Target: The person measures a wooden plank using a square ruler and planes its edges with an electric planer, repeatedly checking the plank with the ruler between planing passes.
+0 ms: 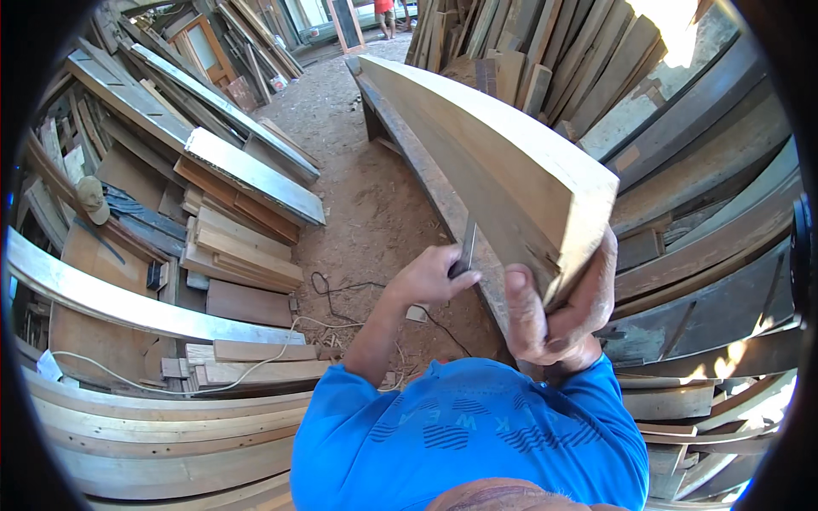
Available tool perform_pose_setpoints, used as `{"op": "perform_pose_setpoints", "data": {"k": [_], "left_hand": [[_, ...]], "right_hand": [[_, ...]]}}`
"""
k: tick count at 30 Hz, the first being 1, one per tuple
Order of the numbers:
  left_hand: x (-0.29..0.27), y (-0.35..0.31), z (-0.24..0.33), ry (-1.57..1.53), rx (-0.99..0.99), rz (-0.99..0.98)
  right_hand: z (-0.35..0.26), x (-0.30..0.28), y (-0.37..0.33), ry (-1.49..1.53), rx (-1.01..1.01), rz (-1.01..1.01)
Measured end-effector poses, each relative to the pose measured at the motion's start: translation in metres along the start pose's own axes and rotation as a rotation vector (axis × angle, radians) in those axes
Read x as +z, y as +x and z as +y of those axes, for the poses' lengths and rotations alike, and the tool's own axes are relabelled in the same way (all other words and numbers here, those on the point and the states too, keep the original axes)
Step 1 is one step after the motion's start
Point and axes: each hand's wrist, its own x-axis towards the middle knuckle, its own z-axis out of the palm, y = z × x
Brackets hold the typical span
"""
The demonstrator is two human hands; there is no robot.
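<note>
My right hand (554, 319) grips the near end of a long, thick pale wooden board (503, 162), thumb on its left side and fingers round the right. The board stretches away from me, tilted up, and its end face has a small dark split. Close to its left side, my left hand (433, 277) is closed on a dark-handled tool with a narrow metal blade (469, 234). That blade points up beside the board; whether they touch, I cannot tell. Under the board runs a long, low wooden bench (430, 183).
Stacked planks (243, 255) line the left side, with a pale cord (247, 375) across them. A black cable (328, 289) lies on the dusty floor (349, 204). More boards (588, 60) lean at the back right. A person (385, 17) stands far off.
</note>
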Motion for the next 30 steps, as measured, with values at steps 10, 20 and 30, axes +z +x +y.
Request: {"op": "perform_pose_setpoints", "data": {"k": [10,20,30], "left_hand": [[-0.057,-0.111,-0.063,0.088,-0.228,0.861],[-0.113,-0.136,-0.055,-0.430,0.501,1.432],[-0.112,-0.035,0.023,-0.278,0.532,1.224]], "right_hand": [[-0.005,0.001,0.015,0.035,-0.025,-0.030],[-0.016,0.013,0.002,0.130,0.029,-0.076],[-0.017,0.025,-0.010,0.160,-0.006,-0.016]]}}
